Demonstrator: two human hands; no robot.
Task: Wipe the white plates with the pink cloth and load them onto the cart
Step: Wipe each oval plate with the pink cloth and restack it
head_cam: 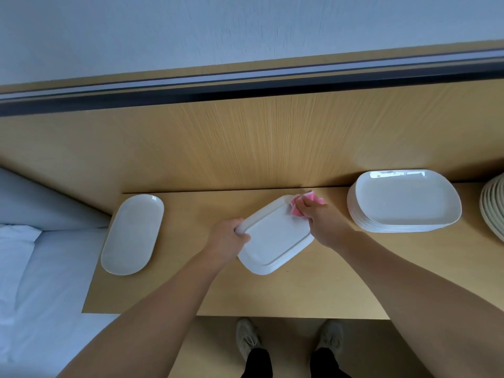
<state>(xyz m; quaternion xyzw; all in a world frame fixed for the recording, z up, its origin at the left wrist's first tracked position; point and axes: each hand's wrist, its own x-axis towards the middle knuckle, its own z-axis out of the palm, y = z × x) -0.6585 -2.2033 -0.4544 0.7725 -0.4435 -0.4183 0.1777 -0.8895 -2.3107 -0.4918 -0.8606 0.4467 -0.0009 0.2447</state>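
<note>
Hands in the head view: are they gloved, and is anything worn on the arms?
No gloves: the left hand and right hand are bare, with no rings that I can make out. The left arm and right arm are uncovered as far as the frame shows, no sleeves, watch or bands. Below, black trousers and pale shoes show.

A light wooden table [272, 293] fills the middle. Behind the table rises a wood-grain panel [245, 137] topped by a dark rail [245, 87], with a pale wall [218, 28] above. Left of the table lies white bedding [41, 282]. Past the table's near edge, 2 grey shoes [246, 336] stand on tan floor [286, 334].
</note>
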